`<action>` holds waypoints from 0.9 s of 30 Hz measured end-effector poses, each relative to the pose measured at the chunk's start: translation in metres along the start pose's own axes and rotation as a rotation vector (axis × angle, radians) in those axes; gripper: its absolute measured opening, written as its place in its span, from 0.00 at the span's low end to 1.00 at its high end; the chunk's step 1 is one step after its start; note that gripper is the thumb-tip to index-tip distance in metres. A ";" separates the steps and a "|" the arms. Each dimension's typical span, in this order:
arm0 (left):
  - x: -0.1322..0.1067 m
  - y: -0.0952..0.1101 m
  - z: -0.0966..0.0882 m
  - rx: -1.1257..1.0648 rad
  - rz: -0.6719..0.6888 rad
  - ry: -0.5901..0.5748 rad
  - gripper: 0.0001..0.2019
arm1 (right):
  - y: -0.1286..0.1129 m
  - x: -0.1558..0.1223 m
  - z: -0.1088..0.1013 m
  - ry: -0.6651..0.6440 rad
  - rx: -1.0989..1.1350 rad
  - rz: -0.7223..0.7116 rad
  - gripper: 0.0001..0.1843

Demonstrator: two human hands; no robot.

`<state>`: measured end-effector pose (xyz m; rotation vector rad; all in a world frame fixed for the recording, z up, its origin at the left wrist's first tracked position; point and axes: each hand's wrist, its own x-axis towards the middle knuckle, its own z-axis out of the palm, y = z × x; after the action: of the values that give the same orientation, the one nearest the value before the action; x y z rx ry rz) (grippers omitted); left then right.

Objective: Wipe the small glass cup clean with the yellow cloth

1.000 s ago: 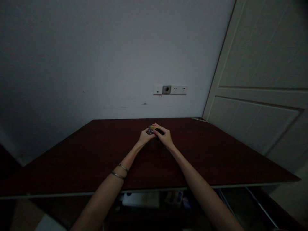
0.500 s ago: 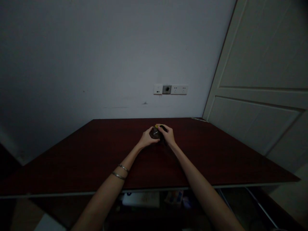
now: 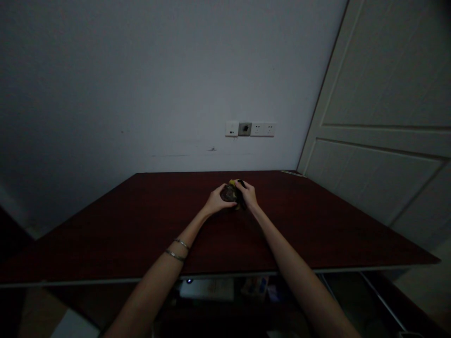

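Plain indoor room, perhaps a home, dark red desk [image 3: 158, 225], pale panelled door [image 3: 380, 178], wall sockets [image 3: 263, 129]

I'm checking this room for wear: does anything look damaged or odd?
Yes: dark scuff marks on the pale grey wall, below and left of the white socket plates, break its otherwise plain surface. The dark, roundish object in the left hand is too dim to judge for damage.

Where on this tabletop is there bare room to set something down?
Left of the left hand, across the tabletop; right of the right hand, toward the panelled door. Crowded: between the hands, around the dark round object.
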<state>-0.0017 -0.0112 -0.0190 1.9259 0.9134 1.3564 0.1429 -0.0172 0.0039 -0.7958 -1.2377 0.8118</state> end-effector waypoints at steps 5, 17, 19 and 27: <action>0.004 -0.003 -0.002 -0.101 -0.080 0.033 0.34 | -0.008 -0.012 0.009 -0.066 -0.048 -0.156 0.17; 0.003 0.015 -0.004 -0.246 -0.187 -0.005 0.28 | -0.009 -0.011 0.008 -0.051 0.021 -0.183 0.15; 0.003 0.016 -0.003 -0.242 -0.206 0.000 0.28 | -0.009 -0.011 0.008 -0.063 -0.004 -0.175 0.15; 0.007 0.005 -0.011 -0.196 -0.200 0.030 0.25 | -0.016 -0.018 0.009 -0.256 -0.178 -0.335 0.08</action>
<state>-0.0092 -0.0077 -0.0086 1.6265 0.9238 1.3078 0.1326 -0.0395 0.0108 -0.6133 -1.6381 0.5450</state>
